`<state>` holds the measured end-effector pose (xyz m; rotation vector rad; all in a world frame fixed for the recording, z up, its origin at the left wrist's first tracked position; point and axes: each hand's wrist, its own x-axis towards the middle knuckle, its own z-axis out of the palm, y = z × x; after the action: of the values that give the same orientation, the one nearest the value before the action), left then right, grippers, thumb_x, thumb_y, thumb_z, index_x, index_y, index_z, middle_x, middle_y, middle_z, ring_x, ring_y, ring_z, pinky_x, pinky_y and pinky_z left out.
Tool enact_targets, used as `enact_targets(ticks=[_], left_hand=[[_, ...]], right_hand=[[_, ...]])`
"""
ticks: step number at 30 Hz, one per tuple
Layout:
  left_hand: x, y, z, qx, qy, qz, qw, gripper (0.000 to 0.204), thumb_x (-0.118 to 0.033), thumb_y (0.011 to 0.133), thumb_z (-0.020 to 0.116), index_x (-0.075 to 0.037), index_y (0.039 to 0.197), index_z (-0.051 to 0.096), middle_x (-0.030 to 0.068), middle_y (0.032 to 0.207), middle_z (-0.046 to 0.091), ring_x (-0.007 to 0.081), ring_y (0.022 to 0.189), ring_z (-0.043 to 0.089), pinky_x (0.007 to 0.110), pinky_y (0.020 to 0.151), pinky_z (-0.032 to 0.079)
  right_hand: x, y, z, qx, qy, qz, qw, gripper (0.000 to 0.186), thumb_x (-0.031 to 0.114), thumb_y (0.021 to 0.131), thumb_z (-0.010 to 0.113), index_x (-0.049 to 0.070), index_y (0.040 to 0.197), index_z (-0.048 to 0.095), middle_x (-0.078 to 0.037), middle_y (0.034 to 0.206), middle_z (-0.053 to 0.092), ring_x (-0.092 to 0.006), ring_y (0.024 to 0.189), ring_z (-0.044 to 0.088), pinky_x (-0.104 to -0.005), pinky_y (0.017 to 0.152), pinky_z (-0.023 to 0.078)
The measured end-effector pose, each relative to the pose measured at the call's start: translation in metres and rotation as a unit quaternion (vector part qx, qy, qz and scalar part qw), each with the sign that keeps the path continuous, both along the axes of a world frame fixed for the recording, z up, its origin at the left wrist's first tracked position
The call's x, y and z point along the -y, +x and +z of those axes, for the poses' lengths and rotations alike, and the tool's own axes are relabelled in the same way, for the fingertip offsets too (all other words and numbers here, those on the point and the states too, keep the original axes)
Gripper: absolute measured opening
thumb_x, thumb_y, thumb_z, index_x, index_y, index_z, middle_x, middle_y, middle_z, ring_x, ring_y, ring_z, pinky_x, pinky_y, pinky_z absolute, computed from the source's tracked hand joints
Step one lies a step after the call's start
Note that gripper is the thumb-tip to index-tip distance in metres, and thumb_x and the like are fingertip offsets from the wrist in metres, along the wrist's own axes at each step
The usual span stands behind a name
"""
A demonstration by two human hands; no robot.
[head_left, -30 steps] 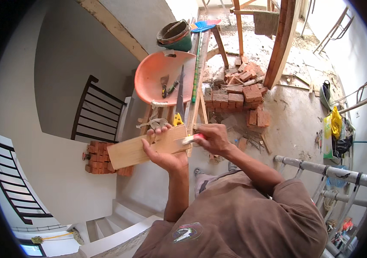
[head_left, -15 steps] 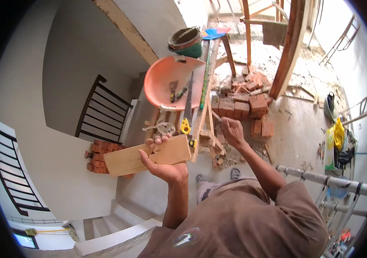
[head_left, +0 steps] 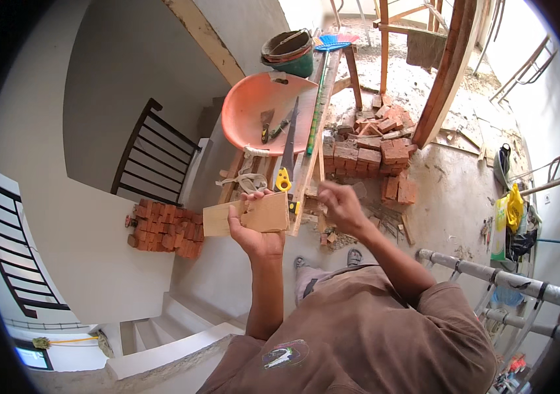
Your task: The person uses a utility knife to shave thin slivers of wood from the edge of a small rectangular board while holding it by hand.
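My left hand (head_left: 257, 233) is closed round a short, pale wooden board (head_left: 270, 213), thumb on its face and fingertips over the far edge. To its right my right hand (head_left: 343, 209) is curled into a fist, slightly blurred; whatever it grips does not show clearly. Just beyond the board, a handsaw (head_left: 284, 176) with a yellow handle lies on a wooden bench (head_left: 311, 187), its blade reaching over an orange basin (head_left: 240, 108). Inside the basin lie a scraper (head_left: 266, 126) and another small hand tool (head_left: 280, 128). A whitish strap (head_left: 251, 182) is bunched near the basin's front.
A broom (head_left: 319, 98) with a green handle lies along the bench beside stacked buckets (head_left: 290, 56). Brick piles (head_left: 368, 154) stand beyond my right hand, with more bricks (head_left: 165, 226) at left. Metal scaffold tubing (head_left: 490, 279) runs close on my right. A black railing (head_left: 155, 151) stands left.
The board has turned in my left hand, so its left end now looks shorter. My right hand has moved left and nearer to the board; the thin thing that stuck out of it no longer shows clearly.
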<state>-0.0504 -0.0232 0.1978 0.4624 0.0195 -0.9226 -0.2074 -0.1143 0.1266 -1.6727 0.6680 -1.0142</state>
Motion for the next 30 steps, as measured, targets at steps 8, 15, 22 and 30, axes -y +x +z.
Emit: enact_targets(ticks=[8, 15, 22, 30], left_hand=[[-0.007, -0.001, 0.01, 0.024, -0.004, 0.037, 0.999, 0.032, -0.036, 0.099, 0.041, -0.005, 0.1, 0.05, 0.0106, 0.087, 0.052, 0.0281, 0.094, 0.052, 0.045, 0.101, 0.042], [-0.012, 0.006, -0.002, 0.044, -0.037, 0.057, 0.997, 0.033, -0.038, 0.099, 0.042, -0.006, 0.103, 0.05, 0.0094, 0.089, 0.054, 0.0269, 0.096, 0.054, 0.045, 0.097, 0.044], [-0.036, 0.006, -0.018, 0.161, 0.082, -0.313, 0.932, 0.039, -0.038, 0.095, 0.05, -0.002, 0.108, 0.057, 0.0108, 0.087, 0.061, 0.0275, 0.086, 0.061, 0.042, 0.087, 0.05], [-0.057, 0.009, -0.03, 0.235, 0.188, -0.573, 0.762, 0.055, -0.042, 0.095, 0.05, 0.008, 0.115, 0.057, 0.0185, 0.093, 0.066, 0.0294, 0.085, 0.067, 0.041, 0.08, 0.055]], right_hand=[[-0.002, 0.005, -0.008, -0.151, -0.11, -0.068, 0.98, 0.04, 0.044, 0.085, 0.066, 0.007, 0.075, 0.059, -0.013, 0.067, 0.057, -0.0342, 0.062, 0.059, -0.0416, 0.056, 0.044], [-0.004, 0.015, -0.03, -0.13, -0.155, -0.074, 0.976, 0.04, 0.04, 0.087, 0.066, 0.004, 0.072, 0.055, -0.013, 0.061, 0.053, -0.0303, 0.061, 0.058, -0.042, 0.058, 0.043], [0.032, -0.012, -0.009, 0.005, 0.123, -0.036, 0.992, 0.026, 0.03, 0.096, 0.059, 0.007, 0.087, 0.064, 0.007, 0.066, 0.048, -0.0009, 0.06, 0.042, -0.0202, 0.054, 0.036], [0.034, 0.001, 0.046, 0.021, 0.178, 0.17, 0.969, 0.029, 0.031, 0.092, 0.068, 0.002, 0.093, 0.068, -0.001, 0.072, 0.064, -0.0041, 0.06, 0.055, -0.0189, 0.053, 0.042]])
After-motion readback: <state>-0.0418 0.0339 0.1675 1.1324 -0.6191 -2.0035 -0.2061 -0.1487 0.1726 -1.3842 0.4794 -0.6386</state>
